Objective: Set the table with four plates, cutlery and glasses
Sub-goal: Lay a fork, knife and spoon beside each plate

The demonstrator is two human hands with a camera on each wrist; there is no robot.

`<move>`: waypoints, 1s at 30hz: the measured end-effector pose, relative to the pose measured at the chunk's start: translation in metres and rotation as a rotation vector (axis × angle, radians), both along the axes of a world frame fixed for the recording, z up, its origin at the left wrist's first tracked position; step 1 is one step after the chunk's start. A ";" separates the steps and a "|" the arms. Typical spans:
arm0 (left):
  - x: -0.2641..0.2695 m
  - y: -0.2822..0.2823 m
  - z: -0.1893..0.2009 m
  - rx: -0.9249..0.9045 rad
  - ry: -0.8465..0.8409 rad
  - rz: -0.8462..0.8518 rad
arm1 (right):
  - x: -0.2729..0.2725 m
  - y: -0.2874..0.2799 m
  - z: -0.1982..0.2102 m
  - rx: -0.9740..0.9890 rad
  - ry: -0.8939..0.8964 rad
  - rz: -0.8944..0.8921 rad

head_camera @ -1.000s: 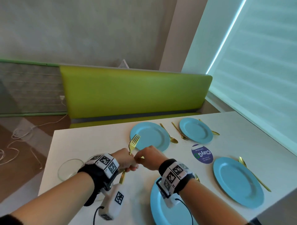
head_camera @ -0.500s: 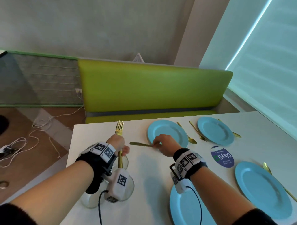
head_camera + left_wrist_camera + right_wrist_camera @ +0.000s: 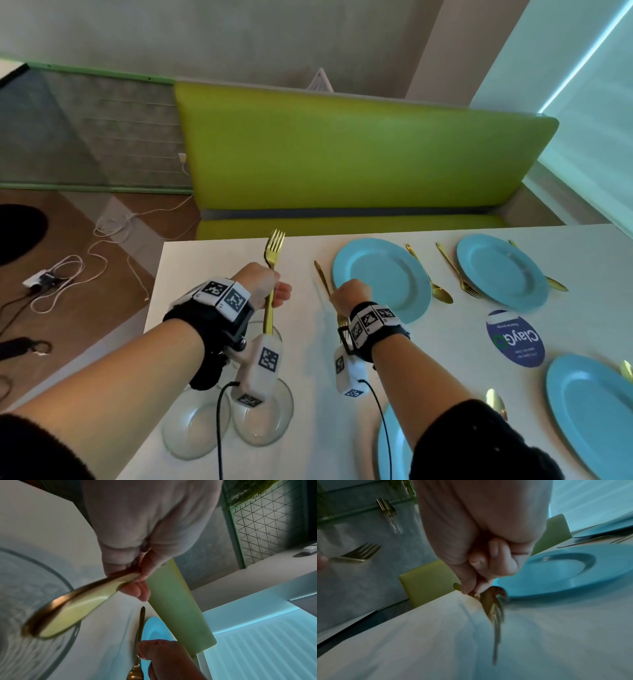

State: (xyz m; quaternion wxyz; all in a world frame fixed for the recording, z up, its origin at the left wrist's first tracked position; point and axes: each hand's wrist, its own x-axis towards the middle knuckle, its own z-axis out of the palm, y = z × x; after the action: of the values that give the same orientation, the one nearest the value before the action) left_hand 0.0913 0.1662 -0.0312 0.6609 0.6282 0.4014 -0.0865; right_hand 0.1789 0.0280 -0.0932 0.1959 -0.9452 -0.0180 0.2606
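My left hand (image 3: 270,287) grips the handle of a gold fork (image 3: 274,246) and holds it upright, tines up, above the white table (image 3: 212,267). The same fork's handle (image 3: 72,612) fills the left wrist view. My right hand (image 3: 349,296) pinches a second gold fork (image 3: 322,277) just left of the far-left blue plate (image 3: 382,277). Its handle points away from me and its tines (image 3: 494,612) point back toward my wrist, low over the table. Whether it touches the table I cannot tell.
Three more blue plates (image 3: 501,270) (image 3: 589,411) (image 3: 394,452) lie on the table with gold spoons (image 3: 442,294) and forks beside them. Two clear glass pieces (image 3: 195,428) sit under my left wrist. A round purple coaster (image 3: 515,339) lies mid-table. A green bench (image 3: 342,154) runs behind.
My hands parted. The right hand carried one fork to the left side of the far-left plate and turned it lengthwise. The left hand keeps the other fork upright.
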 end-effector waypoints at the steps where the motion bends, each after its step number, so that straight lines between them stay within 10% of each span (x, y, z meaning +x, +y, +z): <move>1: 0.002 -0.002 -0.001 -0.002 0.001 -0.005 | 0.001 0.002 -0.004 0.056 0.027 -0.067; 30: 0.047 -0.003 -0.025 0.025 0.055 -0.067 | 0.037 0.011 -0.033 0.019 -0.083 -0.188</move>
State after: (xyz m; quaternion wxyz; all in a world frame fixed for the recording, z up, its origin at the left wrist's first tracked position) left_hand 0.1382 0.1636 -0.0563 0.6385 0.6469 0.3991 -0.1209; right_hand 0.2155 0.0386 -0.1259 0.2274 -0.9508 0.0604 0.2014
